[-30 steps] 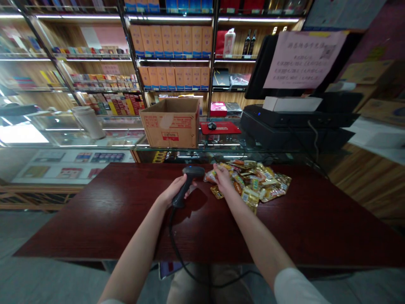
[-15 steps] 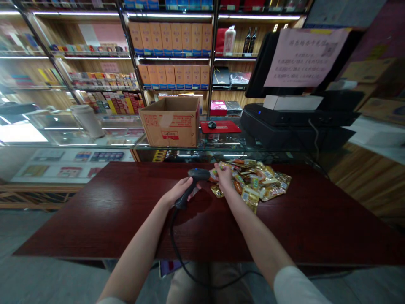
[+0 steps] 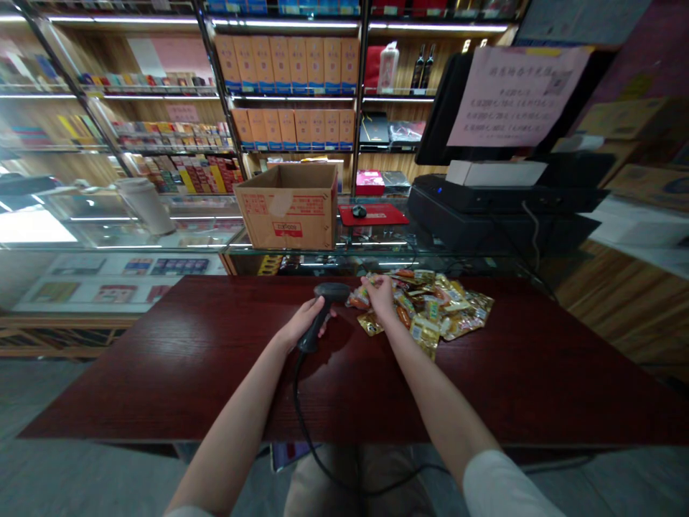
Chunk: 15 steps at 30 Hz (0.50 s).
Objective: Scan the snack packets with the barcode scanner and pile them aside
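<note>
My left hand (image 3: 303, 321) is wrapped round the handle of a black barcode scanner (image 3: 317, 316), whose head points right. Its black cable hangs over the front edge of the table. Just right of the scanner head, my right hand (image 3: 380, 296) pinches a small sausage packet (image 3: 359, 297) in clear, colourful wrapping. Below and to the right of that hand spreads a pile of snack packets (image 3: 428, 329), mostly gold foil, with some sausages in clear wrappers among them.
The packets lie on a dark red wooden table (image 3: 204, 373). Behind it on a glass counter stand an open cardboard box (image 3: 288, 215), a mouse (image 3: 359, 211) on a red mat, and a monitor with a pink notice (image 3: 517, 97). A white cylinder (image 3: 145, 206) stands left. Stocked shelves fill the back.
The sausage packet in my right hand has turned and shows more to the left, near the scanner head. My left hand and the scanner have shifted slightly left; the scanner's blue light no longer shows.
</note>
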{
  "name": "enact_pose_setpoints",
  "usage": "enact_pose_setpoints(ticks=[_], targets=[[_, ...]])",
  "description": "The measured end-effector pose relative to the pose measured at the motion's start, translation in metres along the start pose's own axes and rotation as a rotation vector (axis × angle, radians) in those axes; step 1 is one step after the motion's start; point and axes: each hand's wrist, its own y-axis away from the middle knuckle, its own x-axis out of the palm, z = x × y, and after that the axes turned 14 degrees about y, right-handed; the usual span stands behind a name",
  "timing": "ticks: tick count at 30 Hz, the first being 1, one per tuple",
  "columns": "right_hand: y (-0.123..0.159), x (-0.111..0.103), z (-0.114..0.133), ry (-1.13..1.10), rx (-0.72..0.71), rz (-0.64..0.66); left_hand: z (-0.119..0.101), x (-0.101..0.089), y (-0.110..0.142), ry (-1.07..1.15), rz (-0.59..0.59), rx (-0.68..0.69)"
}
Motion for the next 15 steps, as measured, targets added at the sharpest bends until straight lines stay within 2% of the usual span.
enact_pose_setpoints(ticks=[2, 3, 6, 8, 10, 12, 15], targets=[[-0.002, -0.012, 0.006, 0.219, -0.149, -0.039, -0.001, -0.005, -0.003, 0.027, -0.057, 0.009], [-0.002, -0.018, 0.008, 0.319, -0.212, -0.004, -0.001, -0.008, -0.004, 0.043, -0.086, 0.019], [-0.001, -0.031, 0.016, 0.604, -0.313, 0.023, 0.000, -0.014, -0.008, 0.067, -0.140, 0.005], [0.001, -0.032, 0.021, 0.696, -0.336, -0.028, 0.001, -0.015, -0.009, 0.094, -0.169, -0.026], [0.007, -0.028, 0.028, 0.636, -0.322, -0.002, 0.004, -0.011, -0.009, 0.155, -0.208, -0.007], [0.020, -0.019, 0.035, 0.456, -0.223, 0.178, 0.008, -0.002, -0.010, 0.226, -0.249, 0.068], [0.050, -0.008, 0.044, 0.095, 0.019, 0.622, 0.016, 0.016, -0.014, 0.277, -0.271, 0.139]])
